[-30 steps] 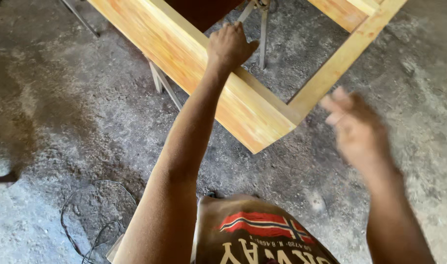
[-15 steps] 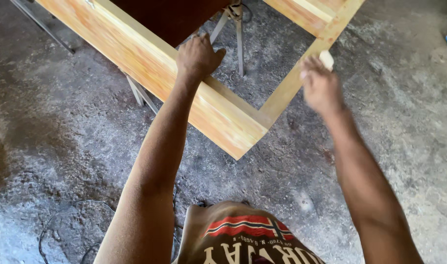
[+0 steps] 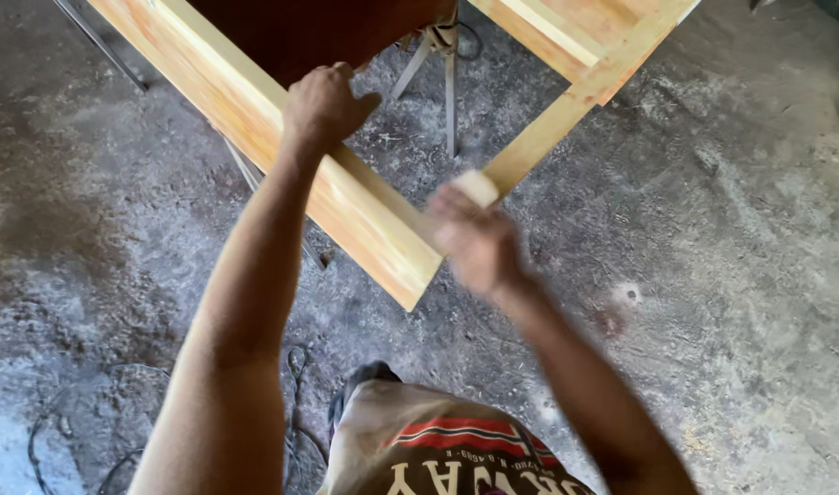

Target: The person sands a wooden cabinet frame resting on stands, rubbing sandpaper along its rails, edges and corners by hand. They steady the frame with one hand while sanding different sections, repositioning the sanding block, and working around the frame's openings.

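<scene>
Head view: the wooden frame [image 3: 346,197] rests on a metal stand [image 3: 442,82] above the concrete floor [image 3: 731,257], its near corner pointing toward the person. The left hand [image 3: 323,105] closes over the wide rail, whose long axis runs up-left. The right hand [image 3: 474,238] — blurred — is at the narrow rail [image 3: 539,137], fingers wrapped around a pale sanding block [image 3: 476,188] pressed against the rail's near end.
</scene>
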